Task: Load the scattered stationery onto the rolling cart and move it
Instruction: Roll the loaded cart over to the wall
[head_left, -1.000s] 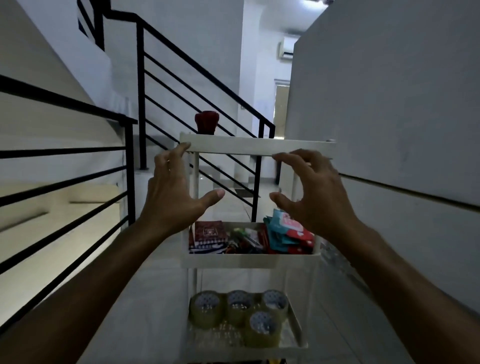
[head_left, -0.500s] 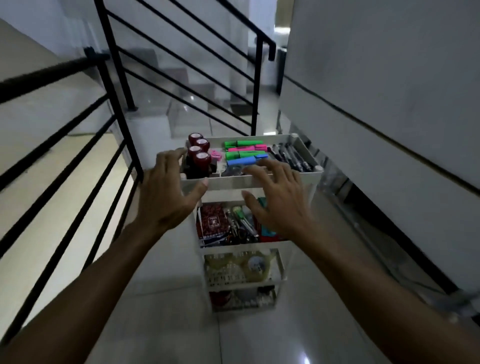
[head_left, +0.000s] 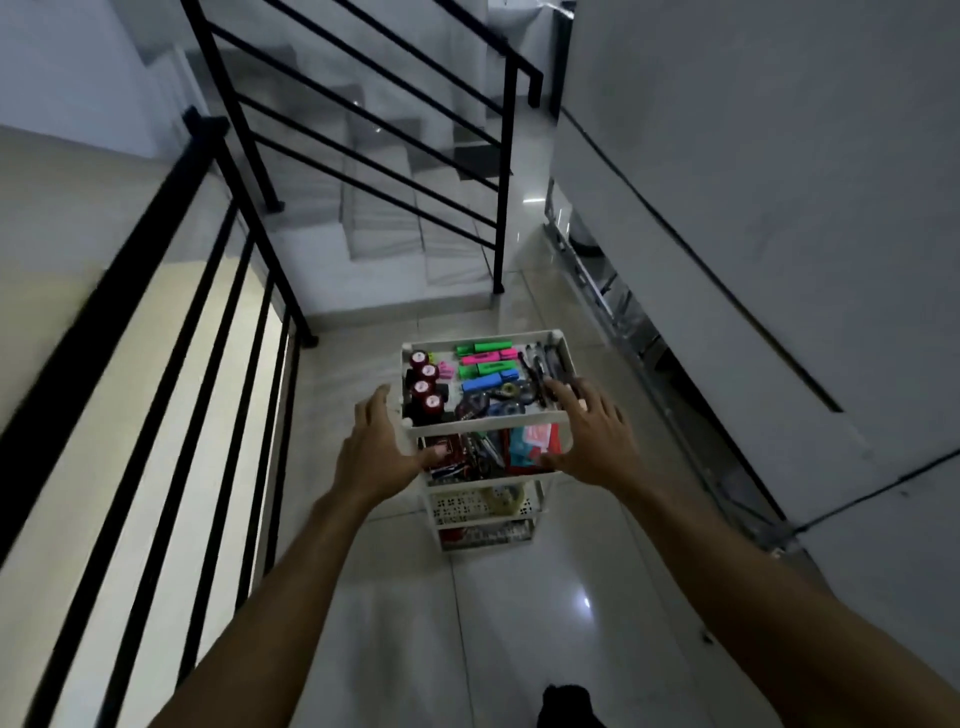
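A white tiered rolling cart (head_left: 483, 427) stands on the glossy tiled floor in a narrow landing. Its top tray holds green, pink and blue highlighters (head_left: 483, 358), red-capped bottles (head_left: 423, 387) and dark pens (head_left: 545, 364). The second tier carries notebooks and red and teal packets (head_left: 535, 441); a tape roll (head_left: 501, 496) lies on the third. My left hand (head_left: 379, 447) is at the tray's near left corner, fingers straight and thumb toward the front rim. My right hand (head_left: 592, 431) is spread over the near right corner. Neither hand grips anything.
A black metal railing (head_left: 208, 364) runs along the left, close to the cart. Tiled stairs (head_left: 389, 234) rise behind it with a second black railing (head_left: 501, 208). A grey wall (head_left: 779, 208) closes the right side, with a metal frame (head_left: 597, 291) at its base.
The view has risen from level with the cart's tiers to looking down on it. Both hands stayed at the top tray's near edge; the right one slid to the right corner.
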